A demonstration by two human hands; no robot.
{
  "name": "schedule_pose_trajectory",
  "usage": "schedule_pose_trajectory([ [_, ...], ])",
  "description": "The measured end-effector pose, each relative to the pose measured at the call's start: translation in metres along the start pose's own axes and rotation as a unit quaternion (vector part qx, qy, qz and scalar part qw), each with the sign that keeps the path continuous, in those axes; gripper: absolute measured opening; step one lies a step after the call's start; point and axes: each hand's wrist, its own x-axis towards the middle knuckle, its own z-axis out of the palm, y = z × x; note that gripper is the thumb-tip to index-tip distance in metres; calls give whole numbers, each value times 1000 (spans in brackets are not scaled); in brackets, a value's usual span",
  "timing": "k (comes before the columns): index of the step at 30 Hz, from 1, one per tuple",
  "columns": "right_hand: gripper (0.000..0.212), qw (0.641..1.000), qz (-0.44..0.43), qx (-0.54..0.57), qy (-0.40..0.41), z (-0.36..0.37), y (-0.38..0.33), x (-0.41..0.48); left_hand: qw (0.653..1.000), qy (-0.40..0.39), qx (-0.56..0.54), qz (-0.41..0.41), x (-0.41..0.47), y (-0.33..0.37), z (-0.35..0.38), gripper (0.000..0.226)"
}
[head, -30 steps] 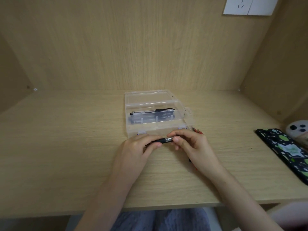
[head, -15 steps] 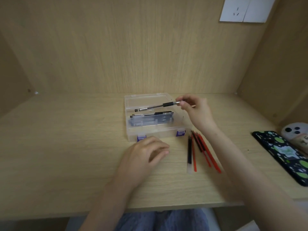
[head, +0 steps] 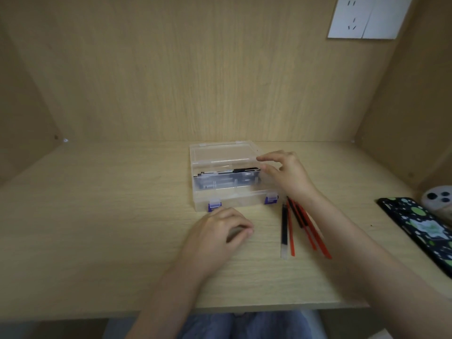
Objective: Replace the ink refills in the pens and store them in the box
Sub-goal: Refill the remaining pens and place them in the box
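My right hand (head: 289,176) hovers at the right end of the box (head: 234,200), fingers (head: 265,158) spread and holding nothing. My left hand (head: 216,232) rests on the tabletop (head: 122,216) just in front of the box, fingers loosely curled, also holding nothing. The pens (head: 241,170) lie lengthwise inside the box, along its rear part. The loose refills (head: 284,226), dark and red, lie fanned on the tabletop in front of the box's right corner. I judge the refills to be very light, thin and slightly flexible, smooth enough to roll or slip. Each is best pinched at mid-length between thumb and forefinger, away from the inked tip. The pens look light and stiff. I would hold one by the barrel and the other hand would turn its tip section. The box is thin clear plastic, so it probably slides easily when pushed.
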Motion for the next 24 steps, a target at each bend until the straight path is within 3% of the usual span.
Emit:
schedule_pose_trajectory([
  [5, 16, 992, 75, -52, 92, -41, 11, -61, 1000, 6, -3, -13, 0, 2, 0, 19],
  [8, 23, 983, 149, -109, 19, -55, 19, -95, 999, 5, -16, -38, 1, 2, 2, 22],
  [11, 27, 979, 154, -122, -49, -56, 17, -113, 997, -3, -48, -67, 5, 7, 5, 30],
  [17, 36, 984, 121, 53, -116, -37, 2, -123, 986, -78, -85, -122, 22, 38, 8, 53],
  [20, 38, 976, 99, 116, -154, -35, -5, -124, 990, -83, 3, -117, 30, 48, 18, 63],
  [24, 39, 984, 89, 140, -67, -45, 5, -122, 978, -78, 145, -127, 37, 56, 34, 79],
])
